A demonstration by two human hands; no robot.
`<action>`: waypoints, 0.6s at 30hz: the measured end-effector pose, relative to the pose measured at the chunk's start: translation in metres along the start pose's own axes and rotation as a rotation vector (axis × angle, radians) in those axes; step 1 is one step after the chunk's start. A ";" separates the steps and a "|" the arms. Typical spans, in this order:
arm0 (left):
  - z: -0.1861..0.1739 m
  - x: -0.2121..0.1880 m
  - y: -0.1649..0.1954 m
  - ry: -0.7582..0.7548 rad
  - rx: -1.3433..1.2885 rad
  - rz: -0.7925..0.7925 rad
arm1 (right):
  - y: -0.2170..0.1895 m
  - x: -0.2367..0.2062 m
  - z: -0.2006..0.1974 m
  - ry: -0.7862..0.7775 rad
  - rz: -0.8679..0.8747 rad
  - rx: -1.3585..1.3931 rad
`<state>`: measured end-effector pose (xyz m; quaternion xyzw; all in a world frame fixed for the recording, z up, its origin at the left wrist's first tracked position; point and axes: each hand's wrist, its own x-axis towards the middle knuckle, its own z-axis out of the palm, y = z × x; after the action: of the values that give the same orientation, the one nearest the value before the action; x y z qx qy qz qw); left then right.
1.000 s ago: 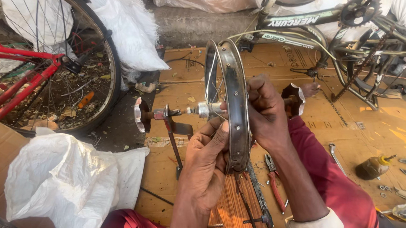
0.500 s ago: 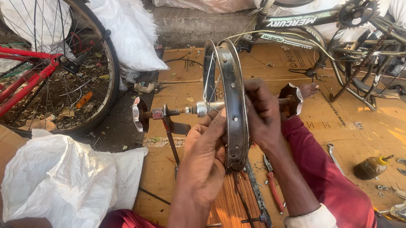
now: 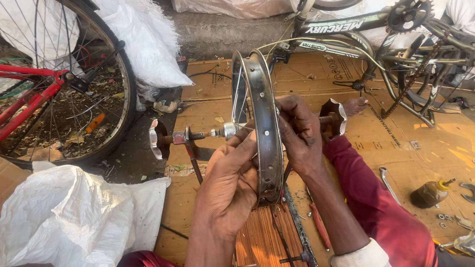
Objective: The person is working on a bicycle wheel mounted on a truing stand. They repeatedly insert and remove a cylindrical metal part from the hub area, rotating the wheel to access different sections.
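Gripping the dark steel bicycle wheel rim (image 3: 264, 134) upright between both hands: left hand (image 3: 229, 189) closed beside the threaded silver axle (image 3: 216, 132), right hand (image 3: 301, 133) shifted slightly higher, truing apparently ongoing.

Wheel rim (image 3: 264, 140) at centre, upright in a stand; left hand (image 3: 230, 186) at 7 o'clock, right hand (image 3: 301, 133) at 3. Bicycle wheel (image 3: 53, 77) at 9, sack (image 3: 68, 217) at 8, bicycle frame (image 3: 370, 32) at 1, oil bottle (image 3: 430, 192) at 4.
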<state>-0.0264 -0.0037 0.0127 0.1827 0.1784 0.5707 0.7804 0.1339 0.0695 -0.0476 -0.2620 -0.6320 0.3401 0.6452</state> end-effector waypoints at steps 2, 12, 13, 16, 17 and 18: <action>0.003 0.001 -0.001 0.000 0.072 0.046 | -0.001 0.000 0.000 -0.004 -0.007 -0.013; 0.002 0.004 -0.007 0.516 0.846 0.375 | 0.006 0.005 0.000 -0.007 -0.037 0.012; -0.001 0.007 -0.006 0.517 0.922 0.504 | 0.007 0.006 0.001 -0.003 -0.072 -0.018; -0.010 0.026 0.003 0.452 1.226 0.950 | 0.008 0.009 0.003 0.018 -0.133 -0.077; -0.012 0.039 0.010 0.380 1.381 1.134 | 0.007 0.010 0.004 0.028 -0.124 -0.077; -0.016 0.050 0.016 0.295 1.533 1.315 | 0.006 0.011 0.005 0.038 -0.116 -0.077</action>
<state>-0.0328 0.0494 0.0033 0.6229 0.4543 0.6353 -0.0444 0.1279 0.0815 -0.0452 -0.2557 -0.6466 0.2725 0.6651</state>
